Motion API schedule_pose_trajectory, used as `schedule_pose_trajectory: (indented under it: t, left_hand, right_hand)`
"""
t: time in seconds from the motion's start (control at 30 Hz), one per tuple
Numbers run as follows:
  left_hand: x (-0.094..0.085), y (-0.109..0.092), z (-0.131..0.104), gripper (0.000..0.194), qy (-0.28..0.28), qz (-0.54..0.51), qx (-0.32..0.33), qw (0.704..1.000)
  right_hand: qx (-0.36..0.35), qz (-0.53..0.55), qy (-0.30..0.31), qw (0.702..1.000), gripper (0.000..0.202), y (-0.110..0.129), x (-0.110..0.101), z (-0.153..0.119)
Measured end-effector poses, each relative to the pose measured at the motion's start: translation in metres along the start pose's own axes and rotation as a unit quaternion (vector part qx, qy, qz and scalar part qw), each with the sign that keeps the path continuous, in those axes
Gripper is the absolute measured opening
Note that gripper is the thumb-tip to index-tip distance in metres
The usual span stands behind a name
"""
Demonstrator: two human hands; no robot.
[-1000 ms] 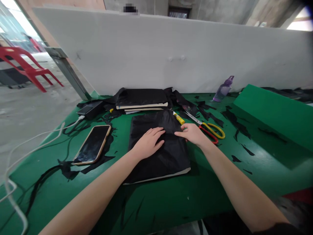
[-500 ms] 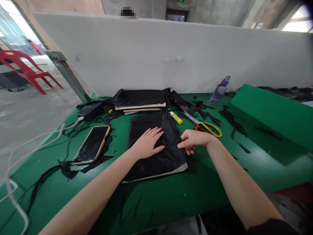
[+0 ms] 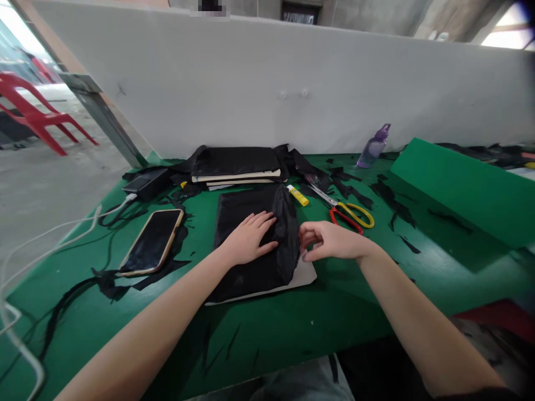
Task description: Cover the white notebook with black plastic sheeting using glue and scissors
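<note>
I judge black cover (image 3: 240, 203) thin, soft, slippery; hold by right edge. Left hand (image 3: 244, 242): fingers spread flat, gripping nothing. Right hand (image 3: 332, 239): fingers half-curled there, grip unclear.

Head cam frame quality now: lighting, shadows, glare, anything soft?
Head view: top-right window blown out, corner beside it dark. Head view: shadow by the green block, pale sheen on the table. Head view: black cover low in detail, red chair slightly soft, patch at top pixelated.

Black cloth (image 3: 240, 209); off-white edge (image 3: 307, 272) beneath; green table (image 3: 288, 334); yellow-and-red scissor handles (image 3: 345, 208); purple bottle (image 3: 371, 152); red chair (image 3: 42, 118).
</note>
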State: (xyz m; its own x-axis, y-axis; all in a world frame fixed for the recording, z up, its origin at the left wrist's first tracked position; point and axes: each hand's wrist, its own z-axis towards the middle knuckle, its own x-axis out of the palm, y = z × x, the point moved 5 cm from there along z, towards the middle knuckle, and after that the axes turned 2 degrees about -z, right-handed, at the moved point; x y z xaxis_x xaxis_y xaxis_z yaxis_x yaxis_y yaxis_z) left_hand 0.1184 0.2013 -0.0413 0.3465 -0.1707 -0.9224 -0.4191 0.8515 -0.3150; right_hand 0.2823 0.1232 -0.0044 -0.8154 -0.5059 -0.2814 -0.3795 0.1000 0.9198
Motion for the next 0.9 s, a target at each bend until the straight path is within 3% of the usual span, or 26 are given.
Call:
schedule_pose_trajectory:
  t: [0.1, 0.27, 0.4, 0.57, 0.9]
  left_hand:
    - [0.000, 0.000, 0.000, 0.060, 0.000, 0.004, -0.001, 1.000]
    - [0.001, -0.001, 0.000, 0.061, 0.009, 0.039, -0.001, 0.999]
    - [0.001, -0.002, -0.001, 0.061, 0.015, 0.064, -0.002, 0.998]
    - [0.000, -0.003, -0.001, 0.060, 0.013, 0.083, -0.003, 0.996]
    - [0.001, -0.002, 0.000, 0.060, 0.017, 0.087, -0.005, 0.996]
  right_hand:
    - [-0.016, 0.007, -0.072, 0.997, 0.039, -0.003, 0.009, -0.006]
    - [-0.002, -0.014, -0.152, 0.988, 0.021, -0.011, 0.019, -0.007]
    - [-0.007, 0.019, -0.218, 0.976, 0.028, -0.017, 0.017, -0.003]
    - [-0.035, 0.082, -0.227, 0.970, 0.029, -0.024, 0.014, 0.002]
    - [0.011, 0.084, -0.232, 0.969, 0.021, -0.031, 0.013, -0.002]
